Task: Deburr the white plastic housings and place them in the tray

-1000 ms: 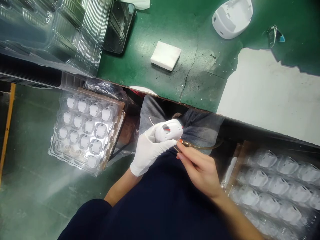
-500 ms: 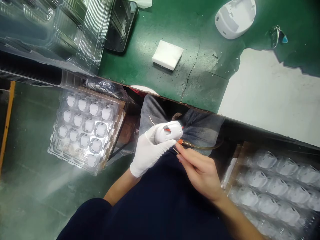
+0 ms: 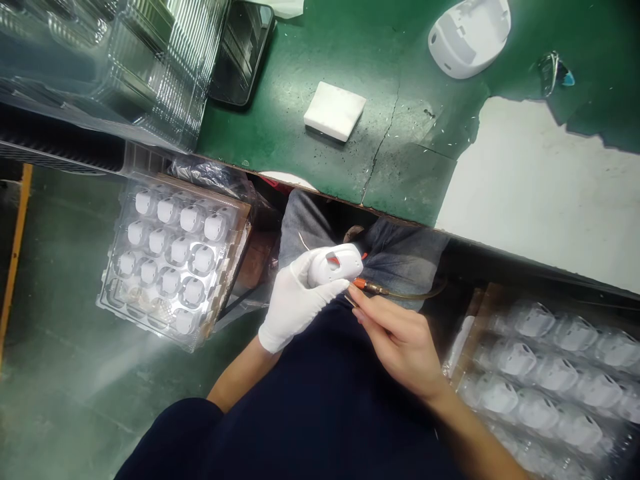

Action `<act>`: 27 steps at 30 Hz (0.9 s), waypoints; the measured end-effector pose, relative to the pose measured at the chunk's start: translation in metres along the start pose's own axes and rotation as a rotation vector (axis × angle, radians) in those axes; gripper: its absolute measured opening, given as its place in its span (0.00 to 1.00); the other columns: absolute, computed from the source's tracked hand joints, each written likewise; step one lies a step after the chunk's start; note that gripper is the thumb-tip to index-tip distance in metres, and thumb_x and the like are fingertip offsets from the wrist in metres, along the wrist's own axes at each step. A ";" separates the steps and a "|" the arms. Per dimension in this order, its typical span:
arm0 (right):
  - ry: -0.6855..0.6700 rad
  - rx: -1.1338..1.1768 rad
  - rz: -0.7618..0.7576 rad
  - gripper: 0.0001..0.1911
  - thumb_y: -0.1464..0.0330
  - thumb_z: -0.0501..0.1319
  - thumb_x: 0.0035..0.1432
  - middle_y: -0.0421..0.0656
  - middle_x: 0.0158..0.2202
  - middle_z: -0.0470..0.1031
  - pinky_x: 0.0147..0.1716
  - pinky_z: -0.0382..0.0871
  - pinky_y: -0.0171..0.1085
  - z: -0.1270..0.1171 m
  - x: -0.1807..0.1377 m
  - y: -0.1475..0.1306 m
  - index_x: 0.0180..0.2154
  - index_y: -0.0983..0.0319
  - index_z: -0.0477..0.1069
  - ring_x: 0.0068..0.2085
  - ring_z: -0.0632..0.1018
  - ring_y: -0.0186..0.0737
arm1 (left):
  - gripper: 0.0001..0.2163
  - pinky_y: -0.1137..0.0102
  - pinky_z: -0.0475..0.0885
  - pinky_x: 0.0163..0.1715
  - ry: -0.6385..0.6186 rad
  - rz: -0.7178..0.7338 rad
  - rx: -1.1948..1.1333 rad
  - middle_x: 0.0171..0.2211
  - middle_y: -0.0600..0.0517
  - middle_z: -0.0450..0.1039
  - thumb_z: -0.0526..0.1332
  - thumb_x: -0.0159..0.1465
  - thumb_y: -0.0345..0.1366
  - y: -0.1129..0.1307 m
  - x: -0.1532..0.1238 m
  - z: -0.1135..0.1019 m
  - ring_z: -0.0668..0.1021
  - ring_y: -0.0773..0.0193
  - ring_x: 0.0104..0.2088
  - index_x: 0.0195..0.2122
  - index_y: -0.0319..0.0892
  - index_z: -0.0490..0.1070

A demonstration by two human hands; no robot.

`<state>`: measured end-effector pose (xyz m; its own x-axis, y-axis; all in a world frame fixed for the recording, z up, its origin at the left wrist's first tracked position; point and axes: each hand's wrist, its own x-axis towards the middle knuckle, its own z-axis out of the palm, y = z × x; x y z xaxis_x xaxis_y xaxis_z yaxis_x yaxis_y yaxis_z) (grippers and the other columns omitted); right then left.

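My left hand [image 3: 290, 307], in a white glove, is closed around a white plastic shell [image 3: 343, 262] with an oval opening, held above my lap. My bare right hand [image 3: 400, 337] pinches a thin metal blade [image 3: 351, 301], mostly hidden by the fingers, just below the shell. Its fingertips are by the gloved fingers. Behind the shell lies what looks like an orange air blow gun [image 3: 359, 285], its brass fitting joined to a hose [image 3: 413, 295]. The shell hides most of it, and I cannot tell whether it rests on my lap.
A clear tray [image 3: 113, 293] of small white parts stands left; another tray [image 3: 505, 360] of white shells is lower right. On the green bench [image 3: 280, 133] lie a white block [image 3: 334, 110], a phone [image 3: 243, 57], a larger white shell [image 3: 470, 40] and stacked clear trays [image 3: 155, 67].
The shell and both hands have shifted very slightly left. Both grips look the same, and the things on the bench have not moved.
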<state>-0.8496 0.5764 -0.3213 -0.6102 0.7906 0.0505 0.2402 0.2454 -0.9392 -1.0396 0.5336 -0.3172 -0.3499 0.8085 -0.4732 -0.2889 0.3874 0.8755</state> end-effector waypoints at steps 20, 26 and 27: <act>0.168 0.894 0.591 0.23 0.57 0.76 0.57 0.35 0.33 0.73 0.12 0.57 0.27 0.009 0.024 0.035 0.49 0.56 0.71 0.21 0.65 0.27 | 0.24 0.51 0.75 0.65 -0.144 -0.062 -0.195 0.65 0.37 0.78 0.62 0.74 0.51 -0.014 0.012 0.001 0.80 0.42 0.64 0.63 0.40 0.78; 0.067 0.975 0.728 0.29 0.60 0.81 0.49 0.31 0.27 0.72 0.10 0.53 0.25 -0.006 0.034 0.034 0.49 0.58 0.73 0.17 0.61 0.24 | 0.24 0.37 0.51 0.77 -0.475 0.468 0.516 0.68 0.42 0.75 0.80 0.59 0.40 -0.019 0.024 -0.010 0.70 0.39 0.73 0.57 0.54 0.81; 0.025 0.983 0.742 0.29 0.61 0.81 0.48 0.31 0.27 0.72 0.10 0.53 0.26 -0.007 0.035 0.034 0.49 0.58 0.73 0.16 0.60 0.23 | 0.17 0.36 0.53 0.76 -0.544 0.547 0.586 0.65 0.43 0.78 0.75 0.64 0.36 -0.018 0.027 -0.008 0.72 0.41 0.71 0.54 0.55 0.82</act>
<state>-0.8577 0.6165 -0.3490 -0.5510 0.5720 -0.6076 -0.1548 -0.7856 -0.5991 -1.0504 0.5447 -0.3467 0.1987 0.9801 -0.0046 0.3330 -0.0631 0.9408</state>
